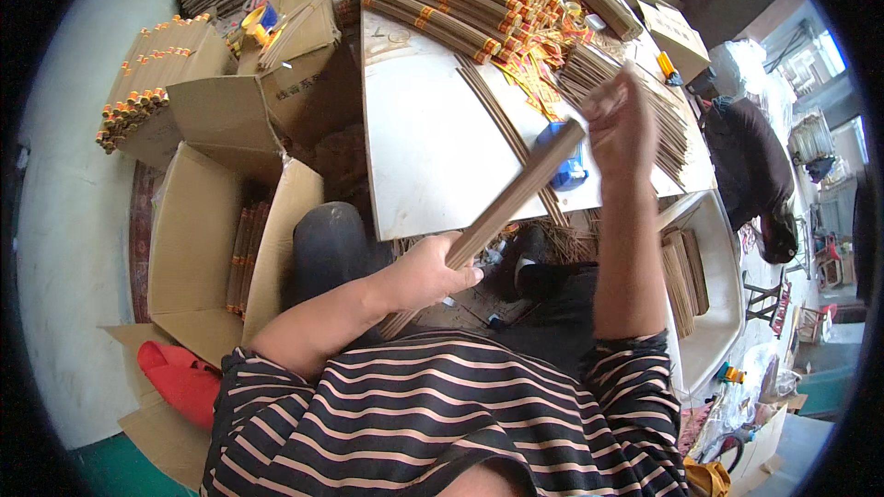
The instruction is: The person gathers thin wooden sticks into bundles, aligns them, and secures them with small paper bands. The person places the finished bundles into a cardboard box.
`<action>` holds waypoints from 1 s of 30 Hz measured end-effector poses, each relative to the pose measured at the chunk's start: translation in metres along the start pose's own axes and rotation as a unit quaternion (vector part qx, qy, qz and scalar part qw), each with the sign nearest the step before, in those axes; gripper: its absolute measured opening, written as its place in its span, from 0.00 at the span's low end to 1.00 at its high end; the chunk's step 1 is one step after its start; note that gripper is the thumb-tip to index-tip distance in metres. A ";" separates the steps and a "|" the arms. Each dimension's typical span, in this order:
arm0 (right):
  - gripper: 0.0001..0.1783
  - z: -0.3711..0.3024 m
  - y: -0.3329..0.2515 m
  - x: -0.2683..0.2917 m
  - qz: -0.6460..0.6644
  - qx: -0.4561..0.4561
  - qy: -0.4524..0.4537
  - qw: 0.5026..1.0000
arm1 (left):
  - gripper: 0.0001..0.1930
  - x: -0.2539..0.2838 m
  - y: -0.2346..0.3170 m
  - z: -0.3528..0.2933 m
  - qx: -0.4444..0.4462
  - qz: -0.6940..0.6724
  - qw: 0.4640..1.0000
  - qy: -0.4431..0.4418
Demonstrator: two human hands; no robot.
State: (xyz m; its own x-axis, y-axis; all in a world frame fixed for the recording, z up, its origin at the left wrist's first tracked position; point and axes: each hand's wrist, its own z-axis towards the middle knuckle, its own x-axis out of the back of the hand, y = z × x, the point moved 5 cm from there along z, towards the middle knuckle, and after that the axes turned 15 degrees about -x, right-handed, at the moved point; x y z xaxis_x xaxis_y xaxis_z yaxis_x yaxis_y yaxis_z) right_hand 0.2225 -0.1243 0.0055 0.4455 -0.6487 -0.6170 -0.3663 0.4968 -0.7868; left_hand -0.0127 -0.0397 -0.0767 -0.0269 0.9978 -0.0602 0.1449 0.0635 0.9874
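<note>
My left hand (425,274) is closed around a bundle of thin brown incense sticks (517,191), which slants up and to the right over the table's near edge. My right hand (622,124) is raised beyond the bundle's upper end, its fingers smeared by motion. Loose incense sticks (668,133) lie on the white table (414,161) behind and beside it. Partly covered by the bundle, a blue plastic object (573,171) stands near the table edge. Red and yellow paper strips (527,83) are scattered farther back, beside a pile of banded incense bundles (460,2).
An open cardboard box (189,248) with bundles inside stands at my left, a red cloth (175,377) below it. More banded bundles (170,60) are stacked farther left. A white tub (727,313) holding sticks is at my right. Another person (750,161) bends over beyond it.
</note>
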 end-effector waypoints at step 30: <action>0.13 0.022 0.006 0.021 -0.541 -0.174 -0.086 0.818 | 0.14 0.060 0.020 0.049 -0.040 -0.228 0.964 0.132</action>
State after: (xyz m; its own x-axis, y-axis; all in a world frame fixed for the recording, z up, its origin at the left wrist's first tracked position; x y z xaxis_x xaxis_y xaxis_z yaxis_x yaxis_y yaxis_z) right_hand 0.2475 -0.1223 -0.0126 0.7601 -0.4949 0.4211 0.1207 -0.5292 -0.8399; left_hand 0.0365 0.0223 -0.0681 -0.3217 0.8269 -0.4613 -0.0185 0.4816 0.8762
